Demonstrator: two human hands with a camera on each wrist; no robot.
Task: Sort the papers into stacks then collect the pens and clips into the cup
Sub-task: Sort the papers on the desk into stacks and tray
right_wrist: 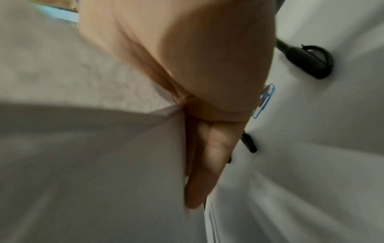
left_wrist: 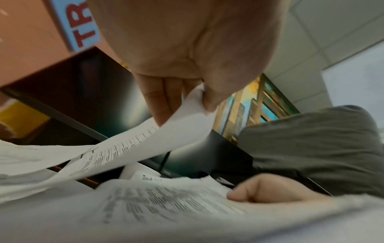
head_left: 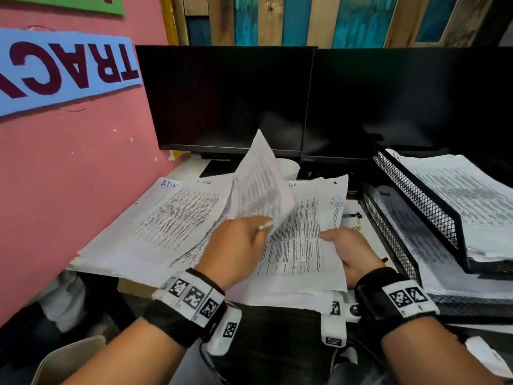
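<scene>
Desk (head_left: 369, 237) against pink wall (head_left: 69, 176)

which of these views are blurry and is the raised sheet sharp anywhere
Head view: mostly sharp, but the raised sheet is motion-smeared. Left wrist view: the left hand and sheet corner are fairly clear, lower papers blurred. Right wrist view: soft throughout, right hand included.

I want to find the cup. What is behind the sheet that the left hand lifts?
Behind the lifted sheet, which the left hand pinches, a white cup shows partly, before the monitors. The sheet covers its left side, and its inside cannot be seen.
</scene>
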